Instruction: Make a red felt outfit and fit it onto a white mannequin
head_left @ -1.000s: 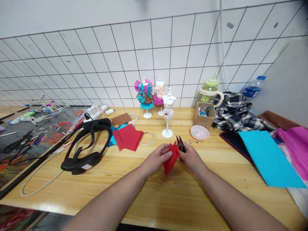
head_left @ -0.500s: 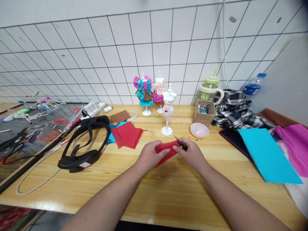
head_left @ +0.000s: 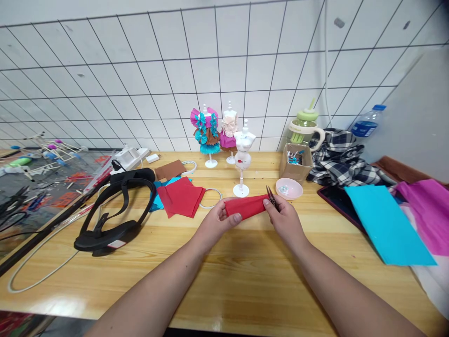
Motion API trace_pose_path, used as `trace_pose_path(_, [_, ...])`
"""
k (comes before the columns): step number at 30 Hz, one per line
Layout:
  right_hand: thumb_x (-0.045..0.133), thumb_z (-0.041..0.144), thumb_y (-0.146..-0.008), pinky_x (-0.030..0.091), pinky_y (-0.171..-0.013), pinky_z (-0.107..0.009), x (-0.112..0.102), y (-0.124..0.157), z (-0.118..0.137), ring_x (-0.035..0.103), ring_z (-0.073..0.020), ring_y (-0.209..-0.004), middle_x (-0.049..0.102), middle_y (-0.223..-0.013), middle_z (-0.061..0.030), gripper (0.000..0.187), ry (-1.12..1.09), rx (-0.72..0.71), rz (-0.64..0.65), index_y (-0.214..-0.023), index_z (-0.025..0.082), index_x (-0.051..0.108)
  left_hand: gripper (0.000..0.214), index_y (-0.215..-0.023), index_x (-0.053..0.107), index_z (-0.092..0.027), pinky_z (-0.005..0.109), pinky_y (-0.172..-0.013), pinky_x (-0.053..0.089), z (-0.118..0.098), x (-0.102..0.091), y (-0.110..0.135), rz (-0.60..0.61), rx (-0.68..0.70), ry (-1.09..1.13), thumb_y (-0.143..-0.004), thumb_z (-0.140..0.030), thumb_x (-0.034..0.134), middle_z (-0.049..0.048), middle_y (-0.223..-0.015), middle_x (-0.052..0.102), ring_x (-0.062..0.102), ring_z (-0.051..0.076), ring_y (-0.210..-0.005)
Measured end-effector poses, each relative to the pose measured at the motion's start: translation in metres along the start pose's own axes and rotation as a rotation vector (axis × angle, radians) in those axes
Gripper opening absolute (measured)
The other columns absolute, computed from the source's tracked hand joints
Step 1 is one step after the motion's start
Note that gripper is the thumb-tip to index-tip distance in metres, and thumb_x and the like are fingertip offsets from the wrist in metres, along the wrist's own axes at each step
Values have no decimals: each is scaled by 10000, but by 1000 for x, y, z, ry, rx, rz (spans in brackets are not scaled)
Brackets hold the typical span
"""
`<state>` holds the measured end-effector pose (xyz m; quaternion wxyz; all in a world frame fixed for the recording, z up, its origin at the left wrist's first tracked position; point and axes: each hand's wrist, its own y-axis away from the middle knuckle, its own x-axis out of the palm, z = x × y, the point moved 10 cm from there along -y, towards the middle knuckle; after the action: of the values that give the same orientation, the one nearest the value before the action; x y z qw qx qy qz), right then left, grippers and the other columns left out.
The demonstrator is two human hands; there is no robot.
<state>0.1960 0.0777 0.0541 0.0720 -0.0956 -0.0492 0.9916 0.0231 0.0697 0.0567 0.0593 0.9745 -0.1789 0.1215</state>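
Note:
A folded piece of red crepe paper is stretched between my two hands above the table. My left hand pinches its left end, thumb on top. With thumb and fingers my right hand grips the right end, and it also holds small dark scissors, their pointed tips upward and slightly apart; their handles are mostly hidden. Just beyond the paper stands a small white mannequin on a round base. A pink bowl with small pale bits in it lies beyond my right hand.
Red paper sheets, a brown sheet and a black headset lie left. Two dressed mannequins stand behind. A cardboard box, a green-lidded jug, plaid cloth and blue paper are right.
My right hand has moved slightly right and away from the left, so more of the red paper shows flat between them. The scissor tips now point more upward. The view has shifted a little.

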Motion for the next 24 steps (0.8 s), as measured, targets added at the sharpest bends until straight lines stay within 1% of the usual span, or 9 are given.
trace_pose_path(2, [542, 441, -843, 423, -683, -298, -4, 0, 2, 581, -201, -759, 661, -812, -31, 271, 48, -26, -34, -879, 186, 626, 741, -1213, 517, -181, 358, -918, 482, 1, 1, 1, -23, 16, -35, -590, -395, 858, 133, -1210, 651, 594, 295, -1145])
trace_pose_path(3, [540, 443, -846, 418, -688, -301, -5, 0, 3, 576, -202, -753, 657, -802, -30, 271, 68, -42, -39, -872, 186, 623, 734, -1206, 504, -187, 361, -906, 491, 2, 0, 1, -52, 12, -52, -589, -360, 862, 127, -1186, 662, 611, 288, -1119])
trace_pose_path(6, [548, 443, -848, 404, -678, -298, -5, 1, 4, 550, -194, -714, 627, -755, -19, 257, 100, -51, -31, -852, 192, 606, 603, -1119, 513, -181, 372, -900, 506, 5, -7, -1, -132, -1, -49, -628, -316, 835, 91, -1059, 706, 663, 257, -1025])
trace_pose_path(8, [555, 445, -846, 392, -659, -291, -5, 2, 4, 529, -185, -690, 599, -725, -9, 249, 102, -36, -28, -834, 199, 592, 545, -1089, 529, -178, 375, -903, 511, 6, -7, -3, -123, -13, -22, -647, -312, 818, 76, -1029, 716, 679, 243, -991])
trace_pose_path(13, [583, 446, -825, 361, -622, -277, -5, 3, 9, 494, -172, -655, 567, -689, 2, 242, 69, -53, -28, -801, 205, 576, 525, -1075, 558, -168, 342, -871, 527, 6, -6, -5, -78, -9, 10, -633, -260, 828, 75, -1026, 728, 694, 219, -937])
trace_pose_path(17, [592, 421, -818, 361, -622, -276, -5, 5, 15, 491, -165, -656, 568, -697, -3, 222, 75, -71, -25, -807, 199, 585, 434, -1076, 583, -155, 343, -846, 533, 12, -8, -7, -54, -32, 72, -719, -308, 776, 86, -1018, 730, 696, 210, -908])
trace_pose_path(19, [598, 417, -815, 372, -624, -275, -1, 6, 15, 499, -161, -672, 577, -727, -7, 221, 24, -52, 14, -852, 199, 593, 386, -1010, 608, -145, 324, -790, 541, 14, -14, -8, -82, -47, 57, -716, -329, 777, 73, -931, 740, 700, 191, -817])
trace_pose_path(21, [616, 417, -800, 363, -580, -259, 8, 7, 10, 485, -142, -644, 575, -742, 1, 249, -93, 14, 100, -925, 203, 587, 358, -947, 622, -143, 296, -743, 542, 13, -20, -8, -115, -52, 24, -692, -327, 794, 46, -839, 737, 687, 163, -730])
trace_pose_path(24, [684, 383, -732, 276, -470, -221, 20, 9, -2, 391, -91, -535, 523, -698, 41, 322, -273, 155, 205, -984, 217, 572, 330, -927, 640, -154, 278, -715, 539, 8, -22, -9, -121, -33, -5, -696, -337, 786, 20, -788, 719, 668, 145, -699])
